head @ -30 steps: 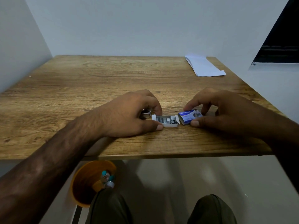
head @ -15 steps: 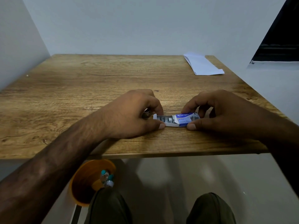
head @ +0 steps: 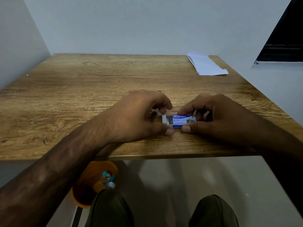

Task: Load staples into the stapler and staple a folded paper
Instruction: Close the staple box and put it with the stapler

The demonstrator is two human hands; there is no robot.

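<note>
step in hand: looks like the staple box (head: 179,121) is being handled, with the white inner tray (head: 166,120) poking only a little way out of the blue sleeve. Whether it's being shut or opened can't be told from this alone.
left hand (head: 139,115): grip is pinched narrow on the tray end, thumb in front, fingertips behind.
right hand (head: 218,117): grip is closed around the sleeve, thumb on the near edge.
stapler (head: 151,112): mostly hidden under the left palm, only a metallic glint is seen, so loaded or not can't be told.
folded paper (head: 206,66): left flat at the far right corner of the surface (head: 98,82), well apart from the hands, not stapled as far as can be seen.
next move: probably the box gets set aside and the stapler gets picked up, then the paper has to be reached for.
box looks: small, blue top with white print, white cardboard tray.
</note>
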